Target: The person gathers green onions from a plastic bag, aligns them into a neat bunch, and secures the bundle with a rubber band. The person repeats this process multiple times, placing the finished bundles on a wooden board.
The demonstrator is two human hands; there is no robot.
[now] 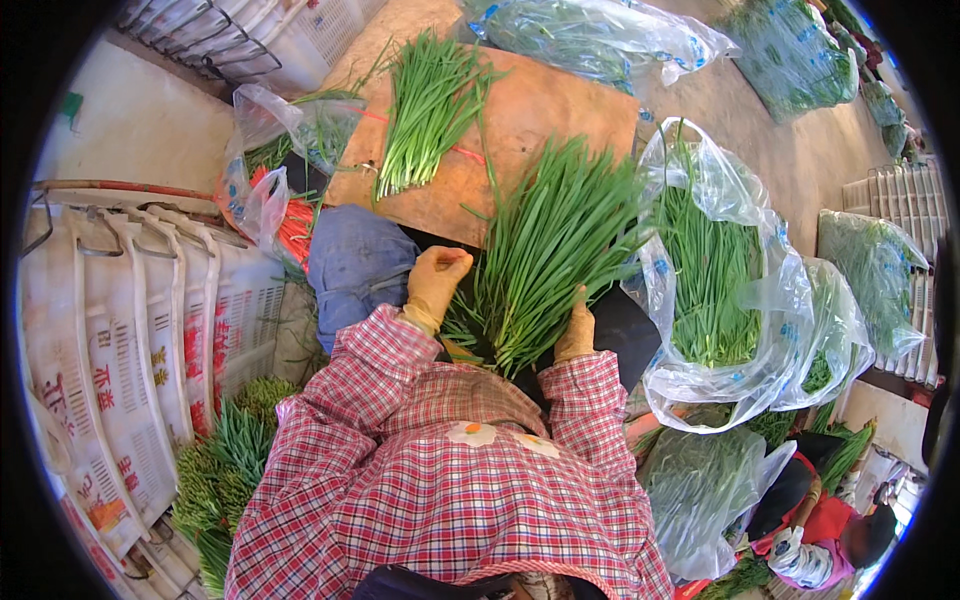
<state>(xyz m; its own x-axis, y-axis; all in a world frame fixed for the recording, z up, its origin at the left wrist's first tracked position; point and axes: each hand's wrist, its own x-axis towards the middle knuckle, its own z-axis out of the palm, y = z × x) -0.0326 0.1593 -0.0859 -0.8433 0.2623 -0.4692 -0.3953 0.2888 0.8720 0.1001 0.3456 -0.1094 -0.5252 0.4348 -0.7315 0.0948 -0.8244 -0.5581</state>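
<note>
A big loose bunch of green garlic chives point(555, 247) lies across my lap, leaf tips fanned toward the upper right. My right hand point(576, 330), in a tan glove, grips the bunch at its right side with the thumb up; the other fingers are hidden under the leaves. Just left of the bunch, my gloved left hand point(436, 283) is raised with fingertips drawn together, and nothing shows between them. In front, a smaller bunch of chives point(431, 112) with pale stem ends toward me rests on a brown board point(555, 97). A red tie strip point(466, 155) runs across the board.
An open plastic bag of chives point(712, 277) stands at my right, with more filled bags point(870, 277) beyond. White plastic crates point(142, 322) stand at left, near flowering stalks point(217, 472). Red tie strips point(295, 225) hang by my knee. Another person point(817, 540) sits at lower right.
</note>
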